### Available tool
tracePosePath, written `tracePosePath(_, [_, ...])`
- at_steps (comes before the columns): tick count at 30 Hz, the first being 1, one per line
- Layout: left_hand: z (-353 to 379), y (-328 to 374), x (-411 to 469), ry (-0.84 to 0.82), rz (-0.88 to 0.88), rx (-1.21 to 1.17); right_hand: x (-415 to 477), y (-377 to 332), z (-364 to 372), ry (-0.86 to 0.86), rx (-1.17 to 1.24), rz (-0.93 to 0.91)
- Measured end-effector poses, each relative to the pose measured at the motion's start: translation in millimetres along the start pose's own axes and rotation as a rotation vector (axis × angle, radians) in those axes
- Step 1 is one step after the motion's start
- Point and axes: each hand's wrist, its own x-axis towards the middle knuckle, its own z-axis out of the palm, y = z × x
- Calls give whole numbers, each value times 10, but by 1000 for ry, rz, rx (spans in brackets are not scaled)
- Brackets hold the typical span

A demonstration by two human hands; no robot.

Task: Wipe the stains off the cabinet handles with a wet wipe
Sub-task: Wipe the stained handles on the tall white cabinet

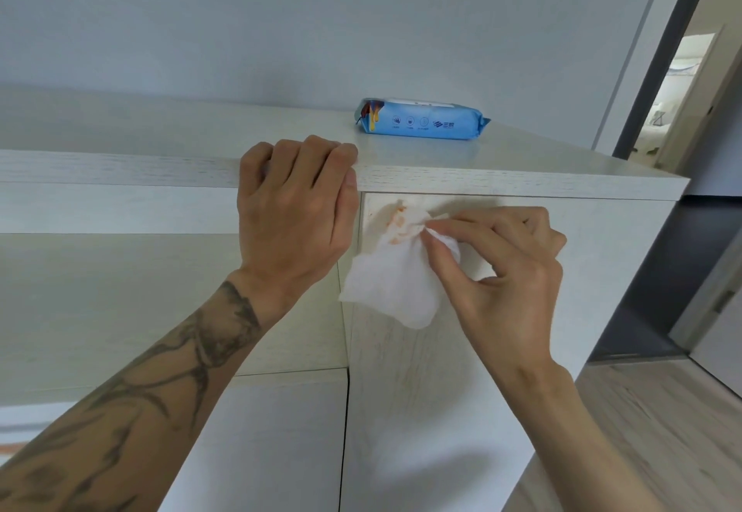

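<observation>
Wet wipe (389, 282): I'm judging it limp, light.
Right grip (502, 254): pinching its bunched top.
Left grip (295, 206): clasping cabinet (120, 168) top's front edge.

Soft, even daylight fills the scene, bright without harsh contrast. Far right of the blue plastic pack of wipes (421, 120), the open doorway (678, 86) is washed out almost to white. Just in front of the pack, the pale wood-grain cabinet top (522, 158) carries a dull, faintly bluish sheen. Below the pack, the crumpled white wet wipe (393, 282) and the right hand (510, 266) cast only faint, soft-edged shadow on the cream cabinet door (441, 411). Straight lines bow and lean toward the frame edges. The tattooed left forearm (132, 403), far down-left of the pack, looks slightly soft.
</observation>
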Motion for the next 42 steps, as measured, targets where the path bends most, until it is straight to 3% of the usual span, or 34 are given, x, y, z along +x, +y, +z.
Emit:
tracePosePath(4, [18,8,-1,3,-7,-6,105,-43,153,-74,-22,-35])
tracePosePath(8, [9,-5,3,6,-2,-11,15,-6,36,-37,-12,-21])
tracePosePath(13, [8,6,2,8,-4,-18,5,241,-353,1,-75,99])
tracePosePath(18, [22,26,-4,8,-22,-22,65,256,-612,66,63,301])
tracePosePath(24, [22,30,0,-1,-31,-24,63,103,-393,-93,57,172])
tracePosePath(31, [6,39,1,-2,-29,-15,132,-176,-16,-80,131,83])
tracePosePath(42, [43,10,-12,26,-8,-9,68,-23,115,-99,-13,-33])
